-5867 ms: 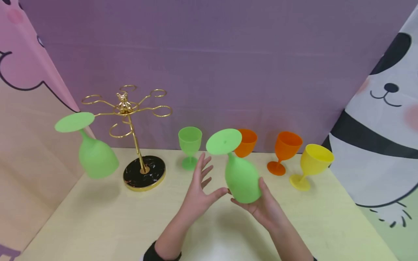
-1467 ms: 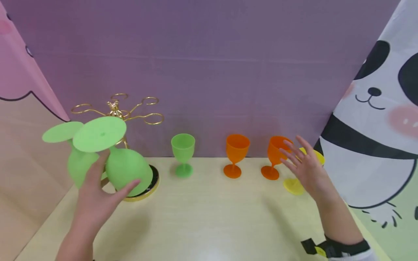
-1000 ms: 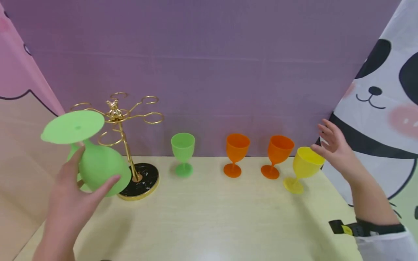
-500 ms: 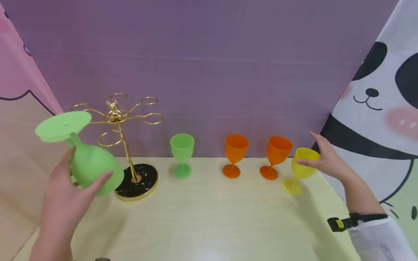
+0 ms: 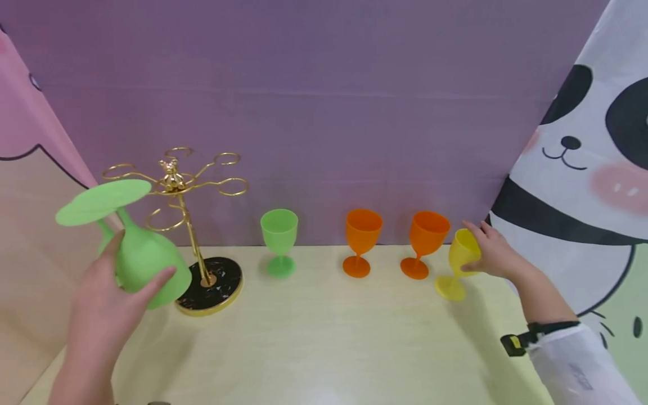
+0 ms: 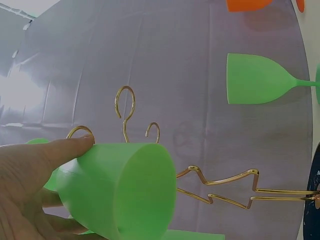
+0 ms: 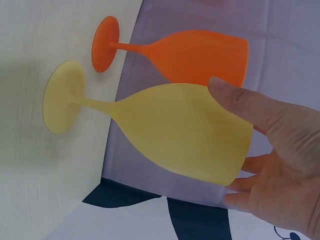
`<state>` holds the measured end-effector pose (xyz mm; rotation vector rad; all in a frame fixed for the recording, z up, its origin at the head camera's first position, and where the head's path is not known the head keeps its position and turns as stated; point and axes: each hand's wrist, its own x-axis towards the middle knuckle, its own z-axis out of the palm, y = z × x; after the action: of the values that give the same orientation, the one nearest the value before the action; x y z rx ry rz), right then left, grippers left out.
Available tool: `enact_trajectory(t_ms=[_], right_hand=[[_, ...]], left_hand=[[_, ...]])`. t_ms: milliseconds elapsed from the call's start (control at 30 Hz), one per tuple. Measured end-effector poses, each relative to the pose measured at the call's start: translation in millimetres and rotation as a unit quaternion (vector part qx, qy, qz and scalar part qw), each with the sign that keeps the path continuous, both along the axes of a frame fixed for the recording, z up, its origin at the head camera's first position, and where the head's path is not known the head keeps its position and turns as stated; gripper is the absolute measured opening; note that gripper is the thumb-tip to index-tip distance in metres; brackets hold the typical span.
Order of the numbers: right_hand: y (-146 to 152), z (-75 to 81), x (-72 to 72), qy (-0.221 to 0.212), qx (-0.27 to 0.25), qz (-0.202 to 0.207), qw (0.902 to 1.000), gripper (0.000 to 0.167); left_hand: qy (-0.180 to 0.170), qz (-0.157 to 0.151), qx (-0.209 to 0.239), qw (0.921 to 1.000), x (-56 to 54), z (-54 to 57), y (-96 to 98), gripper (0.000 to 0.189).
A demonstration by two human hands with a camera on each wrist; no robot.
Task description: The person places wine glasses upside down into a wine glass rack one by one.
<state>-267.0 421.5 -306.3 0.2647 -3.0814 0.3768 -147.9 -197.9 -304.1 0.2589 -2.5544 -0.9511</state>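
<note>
My left hand (image 5: 103,298) holds an upside-down green goblet (image 5: 149,264) by its bowl, thumb on the near side, at the left of the gold rack (image 5: 189,225). A second upside-down green goblet is mostly hidden behind it; their feet overlap. In the left wrist view, the held goblet's open mouth (image 6: 147,190) faces the camera's right. On the right, my right hand (image 5: 498,253) grips the bowl of a yellow goblet (image 7: 175,130) near its rim, thumb on one side and fingers on the other. The yellow goblet's foot (image 5: 450,288) appears to be on the table.
An upright green goblet (image 5: 279,230) and two upright orange goblets (image 5: 364,230) stand along the table's back edge. The rack has several ring arms and a round black base (image 5: 215,281). A purple cloth (image 5: 324,112) hangs behind.
The green goblet, earlier by my right hand, is in my left hand and has moved left beside the hanging one. My right hand has come down onto the yellow goblet and taken hold.
</note>
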Motion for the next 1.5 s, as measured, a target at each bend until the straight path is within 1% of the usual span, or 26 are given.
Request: enact_trajectory(t_ms=[67,267,433,600,867,967,1100,1333,1500], right_hand=[[0,-0.4,-0.5,0.001,0.013,-0.001,0.9999,0.102],[2,3.1,0.3,0.005,0.038,0.028,0.9989,0.094],[4,2.2,-0.5,-0.003,0.043,0.045,0.998,0.086],[1,0.3,-2.2,0.002,0.047,0.061,0.9971,0.078],[-1,3.0,-4.2,-0.003,0.062,0.043,0.9971,0.077],[-2,4.4,-4.1,-0.005,0.069,0.04,0.9968,0.077],[-1,5.0,-3.6,-0.003,0.076,0.042,0.9962,0.077],[-4,6.4,-3.5,-0.004,0.074,0.041,0.9964,0.075],[-4,5.9,-3.2,-0.013,0.077,0.032,0.9964,0.078]], left_hand=[[0.002,-0.002,-0.008,1.0,-1.8,-0.6,0.6,0.101],[0.017,-0.017,-0.017,0.9996,-6.6,1.5,2.7,0.099],[0.008,-0.025,-0.02,0.9994,-9.3,1.9,1.9,0.099],[-0.002,-0.031,-0.028,0.9991,-10.8,0.4,-0.7,0.1],[-0.001,-0.047,-0.03,0.9984,-18.5,-0.9,-2.8,0.1],[0.001,-0.06,-0.025,0.9979,-21.7,-0.5,-4.2,0.1],[-0.005,-0.074,-0.015,0.9971,-25.0,-0.1,-3.7,0.099],[-0.027,-0.082,-0.025,0.996,-30.7,-2.5,-1.8,0.101],[-0.026,-0.087,-0.025,0.9956,-33.4,-5.4,0.0,0.1]])
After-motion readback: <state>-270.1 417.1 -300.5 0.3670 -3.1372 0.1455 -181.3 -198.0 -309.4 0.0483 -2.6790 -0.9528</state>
